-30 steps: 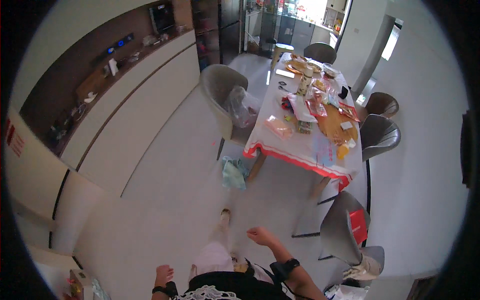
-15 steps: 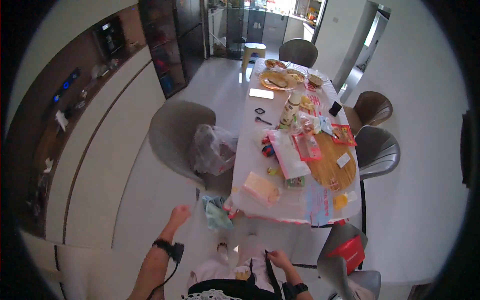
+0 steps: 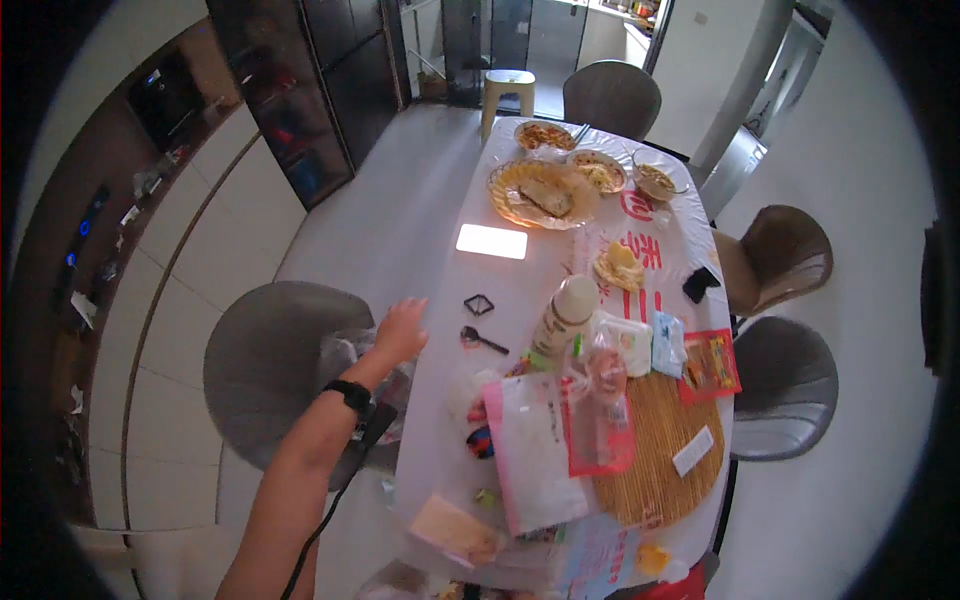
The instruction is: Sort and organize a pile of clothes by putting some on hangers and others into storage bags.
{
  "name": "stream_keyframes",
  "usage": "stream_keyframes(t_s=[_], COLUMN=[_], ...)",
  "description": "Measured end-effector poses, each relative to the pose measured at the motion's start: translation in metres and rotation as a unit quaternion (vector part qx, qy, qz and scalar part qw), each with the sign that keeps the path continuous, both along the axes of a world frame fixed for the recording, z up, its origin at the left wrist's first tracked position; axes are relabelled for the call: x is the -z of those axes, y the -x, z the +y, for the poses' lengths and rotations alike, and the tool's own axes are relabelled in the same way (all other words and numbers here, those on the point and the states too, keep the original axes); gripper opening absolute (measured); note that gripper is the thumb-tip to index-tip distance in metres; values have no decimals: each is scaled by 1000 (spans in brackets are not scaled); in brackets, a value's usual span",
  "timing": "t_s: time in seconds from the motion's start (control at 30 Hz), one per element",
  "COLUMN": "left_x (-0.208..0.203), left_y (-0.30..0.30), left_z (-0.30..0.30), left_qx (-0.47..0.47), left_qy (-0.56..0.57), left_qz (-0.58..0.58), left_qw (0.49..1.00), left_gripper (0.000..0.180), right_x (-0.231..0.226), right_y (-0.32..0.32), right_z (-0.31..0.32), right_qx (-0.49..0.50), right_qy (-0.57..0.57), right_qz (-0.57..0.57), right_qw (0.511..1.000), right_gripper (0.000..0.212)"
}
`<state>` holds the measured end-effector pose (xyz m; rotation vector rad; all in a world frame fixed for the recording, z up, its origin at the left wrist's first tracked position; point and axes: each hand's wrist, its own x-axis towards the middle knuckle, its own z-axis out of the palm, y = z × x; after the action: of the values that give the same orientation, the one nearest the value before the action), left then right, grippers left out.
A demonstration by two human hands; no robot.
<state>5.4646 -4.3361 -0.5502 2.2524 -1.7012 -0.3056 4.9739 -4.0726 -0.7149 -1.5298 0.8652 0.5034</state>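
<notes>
My left hand reaches forward over the table's left edge, its fingers loosely extended and nothing seen in them. Just beneath its wrist, a clear plastic bag lies on the grey chair, partly covered by my forearm. To the right of the hand, a black diamond-shaped frame and a dark spoon lie on the white plastic table cover. Farther up the table is a white rectangular phone-like object. My right hand is out of view.
A cream bottle stands mid-table among plastic packages, including a pink-edged white bag and a red pack. A round woven mat lies at right. Behind are a glass plate and food bowls. Chairs flank the table.
My left hand has moved forward and up to the table's left edge. The view has shifted closer over the table. My right hand, earlier at a black strap, has left the view.
</notes>
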Motion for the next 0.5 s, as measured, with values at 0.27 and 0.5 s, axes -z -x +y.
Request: stream_keyframes(t_s=[0.27,0.5], left_x=[47,75], left_y=[3,9], left_z=[-172,-255], left_qx=[39,41], left_qy=[-39,-121], left_qz=[-114,-176], left_qw=[992,976], left_gripper=[63,84], right_x=[10,31], right_y=[-25,-30], right_z=[-143,-190], right_qx=[82,98], right_qy=[26,19], right_qz=[83,84], right_qw=[993,991], right_gripper=[33,32])
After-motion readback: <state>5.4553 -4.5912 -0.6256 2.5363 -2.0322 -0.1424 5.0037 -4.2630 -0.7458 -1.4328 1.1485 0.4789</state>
